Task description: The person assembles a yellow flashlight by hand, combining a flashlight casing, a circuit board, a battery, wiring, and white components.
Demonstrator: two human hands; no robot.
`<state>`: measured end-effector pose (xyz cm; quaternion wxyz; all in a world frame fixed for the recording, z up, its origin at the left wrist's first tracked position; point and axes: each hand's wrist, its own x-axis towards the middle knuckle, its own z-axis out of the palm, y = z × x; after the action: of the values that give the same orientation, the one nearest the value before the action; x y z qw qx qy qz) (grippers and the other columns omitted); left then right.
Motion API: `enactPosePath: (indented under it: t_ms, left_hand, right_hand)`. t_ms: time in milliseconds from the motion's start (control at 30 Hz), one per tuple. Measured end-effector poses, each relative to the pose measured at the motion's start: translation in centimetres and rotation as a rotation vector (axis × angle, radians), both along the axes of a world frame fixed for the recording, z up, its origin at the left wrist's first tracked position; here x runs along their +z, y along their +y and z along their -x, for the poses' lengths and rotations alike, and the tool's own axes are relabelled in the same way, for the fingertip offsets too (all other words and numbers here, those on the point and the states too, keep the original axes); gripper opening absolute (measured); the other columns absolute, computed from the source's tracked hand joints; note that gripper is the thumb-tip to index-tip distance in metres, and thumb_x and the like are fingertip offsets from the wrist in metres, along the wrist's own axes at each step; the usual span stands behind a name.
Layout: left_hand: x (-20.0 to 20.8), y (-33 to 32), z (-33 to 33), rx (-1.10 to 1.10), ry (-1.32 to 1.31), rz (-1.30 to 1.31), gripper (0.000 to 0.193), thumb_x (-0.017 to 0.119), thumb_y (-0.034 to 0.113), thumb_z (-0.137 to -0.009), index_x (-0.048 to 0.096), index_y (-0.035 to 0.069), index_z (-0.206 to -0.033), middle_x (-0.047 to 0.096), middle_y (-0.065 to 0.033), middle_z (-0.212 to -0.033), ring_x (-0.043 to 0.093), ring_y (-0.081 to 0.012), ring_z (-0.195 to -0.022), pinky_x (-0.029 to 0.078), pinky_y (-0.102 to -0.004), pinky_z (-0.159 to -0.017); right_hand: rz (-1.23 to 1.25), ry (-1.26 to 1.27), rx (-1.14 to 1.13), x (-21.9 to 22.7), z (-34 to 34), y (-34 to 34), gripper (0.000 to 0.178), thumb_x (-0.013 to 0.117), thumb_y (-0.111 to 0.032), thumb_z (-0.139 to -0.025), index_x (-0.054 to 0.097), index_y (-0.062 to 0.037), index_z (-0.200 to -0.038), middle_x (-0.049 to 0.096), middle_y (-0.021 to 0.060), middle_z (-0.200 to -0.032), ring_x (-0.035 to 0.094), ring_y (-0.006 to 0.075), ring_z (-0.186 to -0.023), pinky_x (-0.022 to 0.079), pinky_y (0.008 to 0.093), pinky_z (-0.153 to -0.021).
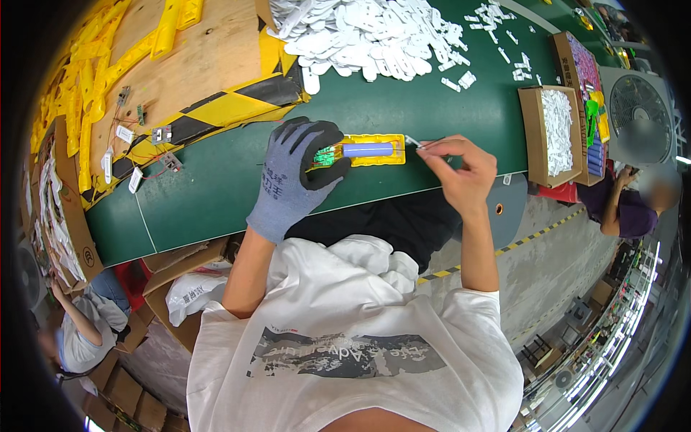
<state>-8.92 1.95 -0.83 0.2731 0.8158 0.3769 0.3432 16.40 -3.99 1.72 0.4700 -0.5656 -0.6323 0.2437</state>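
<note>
A narrow yellow plastic housing (398,159) lies open-side up on the green table. Inside it sits a purple-blue cylindrical battery (367,150), with a green circuit board (324,155) at its left end. My left hand (288,173), in a grey-blue glove with black fingers, curls around the housing's left end and partly hides the board. At the housing's right end my bare right hand (464,169) is closed in a pinch on a small whitish piece (412,142); its exact kind is too small to make out.
White plastic pieces (367,36) are heaped at the back. On a wooden board (216,50) at left lie yellow housings (86,93) and wired boards (162,135). Cardboard boxes (533,133) with white parts and batteries stand at right, near a fan (637,101). Other people sit at both sides.
</note>
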Motion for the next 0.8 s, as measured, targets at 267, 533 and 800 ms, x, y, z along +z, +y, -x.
enactPosePath:
  t_ms: [267,533,800]
  left_hand:
    - [0.0,-0.3,0.1,-0.002,0.076,-0.019,0.043,0.079,0.022,-0.067,0.062,0.013,-0.106,0.061,-0.0084,-0.109,0.055,-0.0309,-0.102,0.04,-0.0447,-0.093]
    - [0.0,-0.5,0.3,-0.011,0.064,-0.062,0.045,0.079,0.022,-0.067,0.062,0.012,-0.108,0.06,-0.0086,-0.109,0.054,-0.0306,-0.103,0.039,-0.0447,-0.094]
    - [0.5,0.6,0.3,-0.06,0.072,-0.02,0.046,0.079,0.019,-0.066,0.061,0.009,-0.107,0.061,-0.0105,-0.104,0.056,-0.0304,-0.1,0.04,-0.0423,-0.092]
  right_hand:
    - [-0.284,-0.646,0.215,-0.4,0.3,0.2,0.019,0.072,-0.007,-0.075,0.068,-0.0076,-0.093,0.067,0.0028,-0.081,0.063,0.0165,-0.074,0.047,0.0278,-0.061]
    - [-0.04,-0.689,0.33,1.0,0.2,0.1,0.045,0.069,-0.024,-0.08,0.057,-0.0104,-0.121,0.067,0.0019,-0.094,0.062,0.018,-0.094,0.045,0.0355,-0.088]
    - [-0.37,-1.151,0.449,1.5,-0.7,0.5,0.053,0.071,-0.022,-0.077,0.054,-0.0137,-0.127,0.066,-0.0023,-0.103,0.059,0.0138,-0.101,0.046,0.0381,-0.093]
